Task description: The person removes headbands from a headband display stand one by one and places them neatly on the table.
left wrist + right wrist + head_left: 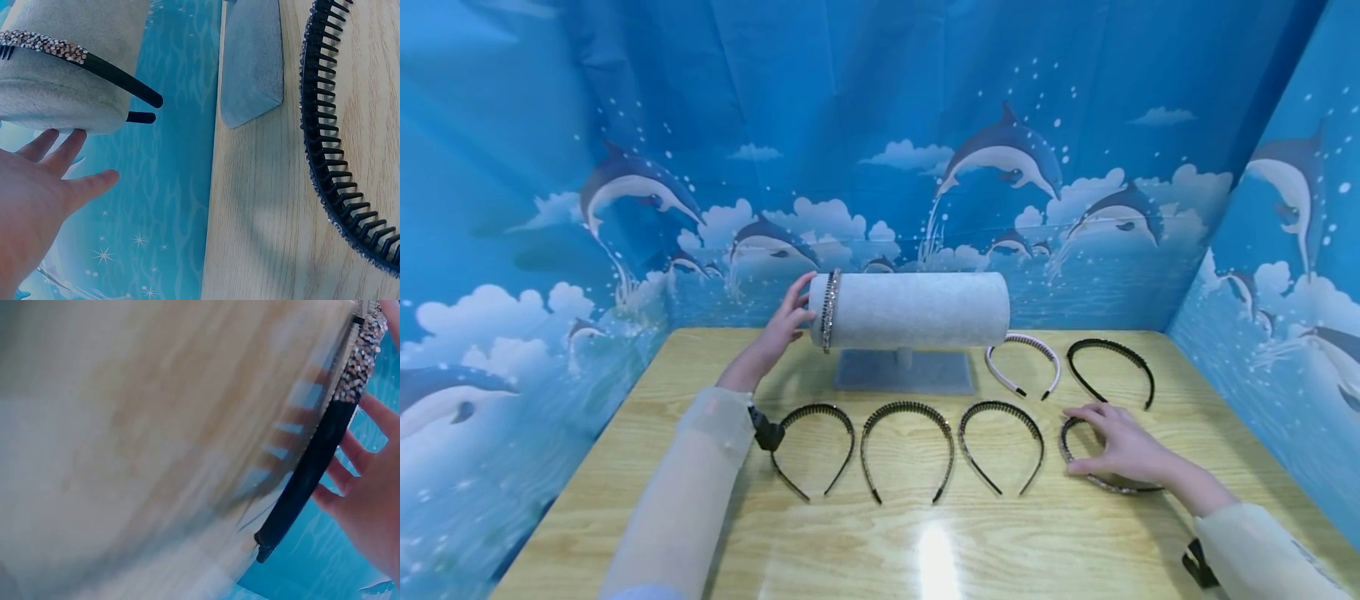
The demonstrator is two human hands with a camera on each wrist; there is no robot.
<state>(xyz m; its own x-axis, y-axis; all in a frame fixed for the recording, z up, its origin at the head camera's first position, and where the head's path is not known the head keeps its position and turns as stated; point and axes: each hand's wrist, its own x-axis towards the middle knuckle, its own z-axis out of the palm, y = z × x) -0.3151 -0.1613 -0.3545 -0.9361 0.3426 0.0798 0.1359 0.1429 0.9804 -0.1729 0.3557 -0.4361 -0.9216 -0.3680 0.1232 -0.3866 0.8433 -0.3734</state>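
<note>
My left hand [778,327] is at the left end of a pale grey velvet display roll [917,308], its fingertips touching the roll's end face. Round that end sits a glittery rhinestone headband [830,310], whose black tips stick out below in the left wrist view. On the right side of the table, my right hand [1116,446] is spread over another rhinestone headband [1108,485], thumb toward the near side and fingers toward the far side. In the right wrist view, several fingers lie against this headband's black end [306,469]; a firm grip does not show.
Three black toothed headbands [907,408] lie in a front row. Behind, to the right of the roll's grey base [902,372], are a pale pink headband [1034,342] and a black one [1112,347]. A blue dolphin-print curtain [880,167] encloses the wooden table [850,542].
</note>
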